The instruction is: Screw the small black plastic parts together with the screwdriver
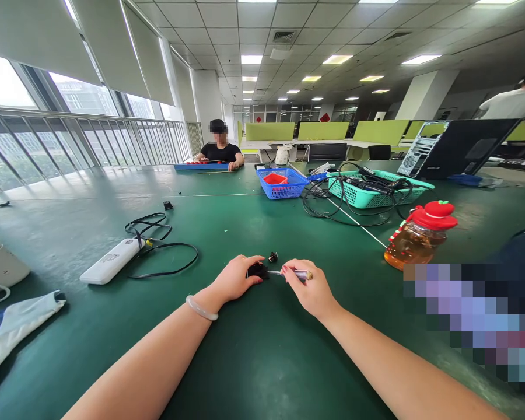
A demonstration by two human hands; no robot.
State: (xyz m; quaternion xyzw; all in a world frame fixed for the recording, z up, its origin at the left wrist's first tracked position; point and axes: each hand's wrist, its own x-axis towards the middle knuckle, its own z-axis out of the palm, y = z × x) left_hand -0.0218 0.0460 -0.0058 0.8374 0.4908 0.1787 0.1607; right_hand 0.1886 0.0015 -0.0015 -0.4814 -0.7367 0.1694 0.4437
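Observation:
On the green table, my left hand (234, 278) is closed around a small black part (257, 270), its thumb and fingers at the part's sides; what kind of part it is I cannot make out. My right hand (308, 286) grips a screwdriver (301, 274) with a clear handle. The thin shaft points left, and its tip meets the right side of the black part. Just beyond the two hands lies another small dark piece (273, 256) with shiny metal on it.
A white power strip (112, 261) with a black cord lies at left. At right stands a red-lidded jar (420, 236) of amber drink. Farther back are a blue basket (284, 191) and a teal basket (363, 200) of cables. A person (221, 151) sits across the table.

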